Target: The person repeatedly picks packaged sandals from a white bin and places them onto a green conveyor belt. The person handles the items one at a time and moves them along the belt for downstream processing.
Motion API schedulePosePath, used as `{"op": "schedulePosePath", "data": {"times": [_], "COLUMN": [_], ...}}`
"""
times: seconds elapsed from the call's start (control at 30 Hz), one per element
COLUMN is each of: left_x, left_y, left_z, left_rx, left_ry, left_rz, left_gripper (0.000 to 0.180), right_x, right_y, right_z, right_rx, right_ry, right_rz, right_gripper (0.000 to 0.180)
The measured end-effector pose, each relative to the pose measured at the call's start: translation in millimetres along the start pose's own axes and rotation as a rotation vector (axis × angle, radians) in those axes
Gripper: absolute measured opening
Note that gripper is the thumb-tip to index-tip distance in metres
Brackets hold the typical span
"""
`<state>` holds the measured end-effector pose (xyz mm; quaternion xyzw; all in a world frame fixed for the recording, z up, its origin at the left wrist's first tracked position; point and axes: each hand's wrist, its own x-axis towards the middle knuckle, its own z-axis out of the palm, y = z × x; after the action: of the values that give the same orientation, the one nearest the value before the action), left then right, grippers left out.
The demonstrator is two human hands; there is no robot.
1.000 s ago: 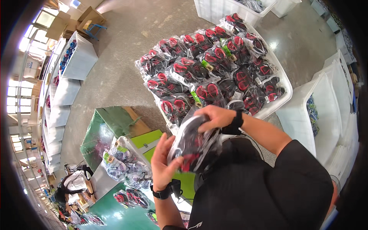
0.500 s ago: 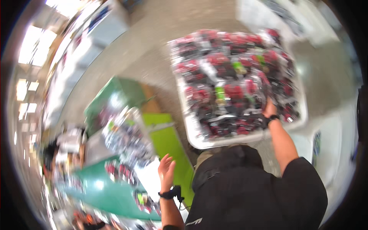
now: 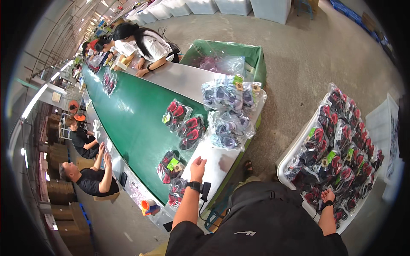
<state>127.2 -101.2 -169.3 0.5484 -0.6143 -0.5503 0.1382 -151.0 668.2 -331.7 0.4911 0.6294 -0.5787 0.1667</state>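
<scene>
**Hands apart, one at each side**

Here the left hand point(image 3: 197, 164) hovers open and empty over the steel counter point(image 3: 213, 164), near bagged red-and-black shoes point(image 3: 169, 165) on the green belt point(image 3: 128, 123). The right hand point(image 3: 328, 196) rests among packed shoes in the white bin point(image 3: 285, 164); whether it grips one I cannot tell.

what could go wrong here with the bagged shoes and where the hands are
The stack of bagged shoes at the belt's end leans over the metal table's edge, so it might slide off. The left hand hovers open beside a bagged pair at the green belt's edge and could nudge it off. The right hand reaches into the heaped white bin, where a pull might spill neighbouring bags.
</scene>
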Motion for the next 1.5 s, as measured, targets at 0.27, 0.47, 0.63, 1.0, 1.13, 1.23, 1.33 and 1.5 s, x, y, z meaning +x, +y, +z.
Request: {"op": "schedulePosePath", "data": {"times": [0.27,0.47,0.63,1.0,1.13,1.23,1.33,1.5], "left_x": [137.2,191.0,212.9,178.1,153.3,139.9,138.0,135.5], "left_y": [-18.3,41.1,25.7,-26.8,-61.3,-95.1,-120.0,-112.6], "left_z": [7.4,23.9,31.3,-150.7,-230.0,-266.7,-280.3,-280.8], "left_rx": [-0.468,-0.113,0.065,0.488,0.589,0.678,0.515,0.570], "left_ry": [0.256,0.389,0.742,0.475,0.294,0.176,0.018,-0.086], "left_rz": [-0.518,-0.640,-0.286,0.477,0.225,0.108,-0.013,-0.028], "left_gripper": [0.090,0.110,0.107,0.055,0.072,0.088,0.092,0.093], "right_x": [-92.6,-158.1,-204.6,-357.3,-461.0,-509.5,-526.8,-515.5], "right_y": [-32.2,2.5,18.4,-96.9,-85.1,-42.6,16.8,97.6], "right_z": [110.6,147.1,140.3,372.2,525.0,621.6,701.5,770.3], "right_rx": [0.000,-0.137,-0.254,-0.736,-0.945,-1.039,-1.122,-1.590], "right_ry": [-0.198,-0.259,-0.194,-0.734,-1.141,-1.385,-1.454,-0.981], "right_rz": [-0.145,-0.151,-0.084,-0.714,-0.837,-0.991,-0.953,-1.193], "right_gripper": [0.023,0.020,0.023,0.021,0.030,0.029,0.031,0.066]}}
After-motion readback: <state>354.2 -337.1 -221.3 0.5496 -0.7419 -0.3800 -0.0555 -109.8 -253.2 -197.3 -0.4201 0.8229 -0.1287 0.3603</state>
